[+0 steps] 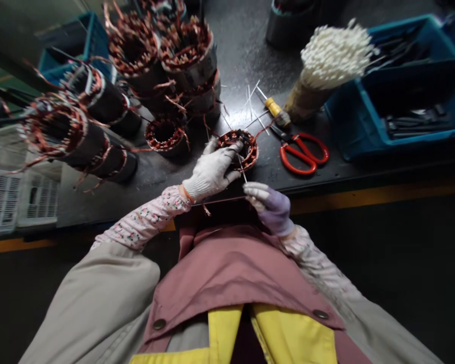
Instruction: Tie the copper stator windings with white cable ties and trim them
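A small stator with copper windings (250, 146) lies on the dark bench near its front edge. My left hand (211, 172), in a white knit glove, is closed over the stator's rim and grips it. My right hand (271, 205), in a pale purple glove, sits just below the stator with its fingers pinched on a thin white strip (243, 174) that points up into the windings. Both sleeves are floral.
Several wound stators (163, 65) are stacked at the back left. Red-handled scissors (303, 151), a yellow-handled tool (275, 108) and a bundle of white sticks (329, 60) lie to the right. Blue bins (402, 136) stand at far right, white crates (18, 197) at left.
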`<state>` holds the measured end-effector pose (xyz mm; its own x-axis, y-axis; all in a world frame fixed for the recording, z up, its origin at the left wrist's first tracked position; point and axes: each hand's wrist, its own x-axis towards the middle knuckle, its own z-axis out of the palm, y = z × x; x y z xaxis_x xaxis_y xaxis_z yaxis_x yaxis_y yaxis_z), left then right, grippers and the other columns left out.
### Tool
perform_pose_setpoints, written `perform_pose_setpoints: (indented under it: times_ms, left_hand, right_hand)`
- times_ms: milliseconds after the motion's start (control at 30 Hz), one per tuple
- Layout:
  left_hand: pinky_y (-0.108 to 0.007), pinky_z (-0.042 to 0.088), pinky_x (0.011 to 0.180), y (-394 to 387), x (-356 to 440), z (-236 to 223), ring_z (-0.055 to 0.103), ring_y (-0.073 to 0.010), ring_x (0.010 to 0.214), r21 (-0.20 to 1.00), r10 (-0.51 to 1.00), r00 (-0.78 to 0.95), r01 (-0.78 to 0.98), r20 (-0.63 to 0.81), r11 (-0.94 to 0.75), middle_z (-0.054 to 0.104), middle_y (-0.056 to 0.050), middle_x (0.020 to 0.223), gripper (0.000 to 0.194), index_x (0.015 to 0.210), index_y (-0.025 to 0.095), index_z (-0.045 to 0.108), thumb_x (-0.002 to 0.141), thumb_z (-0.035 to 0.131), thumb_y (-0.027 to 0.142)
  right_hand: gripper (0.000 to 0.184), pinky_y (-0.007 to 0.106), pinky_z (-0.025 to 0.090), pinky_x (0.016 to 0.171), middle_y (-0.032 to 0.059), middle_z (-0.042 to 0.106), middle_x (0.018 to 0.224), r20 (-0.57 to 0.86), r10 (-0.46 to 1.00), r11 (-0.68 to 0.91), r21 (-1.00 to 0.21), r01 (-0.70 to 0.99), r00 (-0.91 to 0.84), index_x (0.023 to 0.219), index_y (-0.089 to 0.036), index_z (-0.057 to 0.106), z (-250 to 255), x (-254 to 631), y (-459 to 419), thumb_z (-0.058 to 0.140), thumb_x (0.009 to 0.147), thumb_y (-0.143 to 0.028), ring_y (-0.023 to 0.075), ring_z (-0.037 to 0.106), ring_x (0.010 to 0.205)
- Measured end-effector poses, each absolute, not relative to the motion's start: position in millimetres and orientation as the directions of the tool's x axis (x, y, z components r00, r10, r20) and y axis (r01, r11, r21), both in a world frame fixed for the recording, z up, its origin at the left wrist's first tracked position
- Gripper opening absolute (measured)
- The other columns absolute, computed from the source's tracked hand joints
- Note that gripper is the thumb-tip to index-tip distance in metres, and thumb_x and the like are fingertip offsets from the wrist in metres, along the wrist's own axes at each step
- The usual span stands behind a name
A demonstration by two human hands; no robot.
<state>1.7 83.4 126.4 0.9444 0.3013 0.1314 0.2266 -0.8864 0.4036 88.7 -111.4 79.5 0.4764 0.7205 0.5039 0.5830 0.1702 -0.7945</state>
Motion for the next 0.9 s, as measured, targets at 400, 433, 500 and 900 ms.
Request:
perform_pose_setpoints:
  times_ms: [400,433,500,900]
  left_hand:
    - [-0.049,0.029,0.122,63,0,109,0.068,-0.0194,0.112,0.424,0.316,0.883,0.154,0.346,-0.892,0.076,-0.005,0.109,0.029,0.120,0.023,0.062,0.096,0.048,0.032]
    - [-0.048,0.029,0.122,65,1,108,0.068,-0.0187,0.110,0.436,0.317,0.878,0.143,0.357,-0.888,0.076,-0.005,0.107,0.027,0.118,0.023,0.062,0.097,0.048,0.033]
    - [-0.048,0.030,0.121,67,1,106,0.070,-0.0179,0.106,0.450,0.309,0.871,0.116,0.383,-0.885,0.076,-0.005,0.107,0.025,0.111,0.023,0.065,0.097,0.047,0.033]
    - [-0.043,0.041,0.113,70,3,98,0.073,-0.0136,0.095,0.430,0.227,0.797,-0.045,0.559,-0.902,0.078,-0.005,0.100,0.018,0.102,0.020,0.066,0.096,0.053,0.030]
  right_hand:
    - [0.005,0.027,0.058,0.073,0.0017,0.070,0.082,0.364,0.733,0.047,-0.870,0.491,0.575,0.077,-0.022,0.069,119,102,-90,0.071,0.082,-0.022,0.0132,0.068,0.076]
    - [0.006,0.027,0.057,0.072,0.0015,0.070,0.081,0.350,0.741,0.026,-0.867,0.497,0.573,0.077,-0.022,0.069,121,103,-90,0.071,0.082,-0.023,0.0132,0.068,0.075]
    - [0.008,0.027,0.057,0.071,0.0011,0.070,0.079,0.330,0.753,-0.011,-0.859,0.512,0.569,0.075,-0.022,0.069,122,106,-86,0.071,0.082,-0.024,0.0133,0.067,0.072]
    - [0.015,0.025,0.051,0.066,0.0012,0.070,0.071,0.175,0.790,-0.148,-0.876,0.460,0.587,0.070,-0.019,0.070,120,112,-76,0.070,0.078,-0.032,0.0135,0.063,0.065]
